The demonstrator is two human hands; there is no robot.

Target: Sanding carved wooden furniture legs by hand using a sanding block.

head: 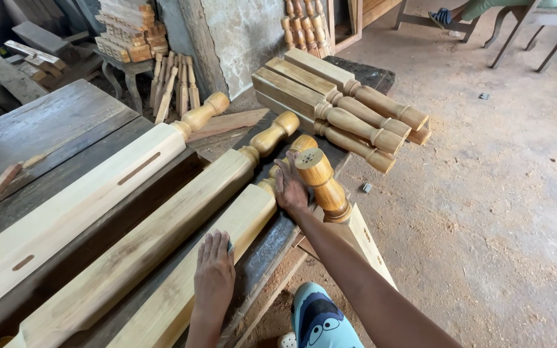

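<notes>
Wooden leg [227, 238] lies under both flat, open hands: left [214, 274], right [289, 187].

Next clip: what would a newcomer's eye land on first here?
Three long pale turned wooden legs lie side by side across the dark workbench. The left hand rests flat on the nearest one; the right hand touches its turned end beside a varnished leg. More legs are stacked behind.

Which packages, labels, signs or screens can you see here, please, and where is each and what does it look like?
None in view: no package, label, sign or screen. Only bare wood shows, such as the turned legs stacked on the bench and the leg under the left hand.
</notes>
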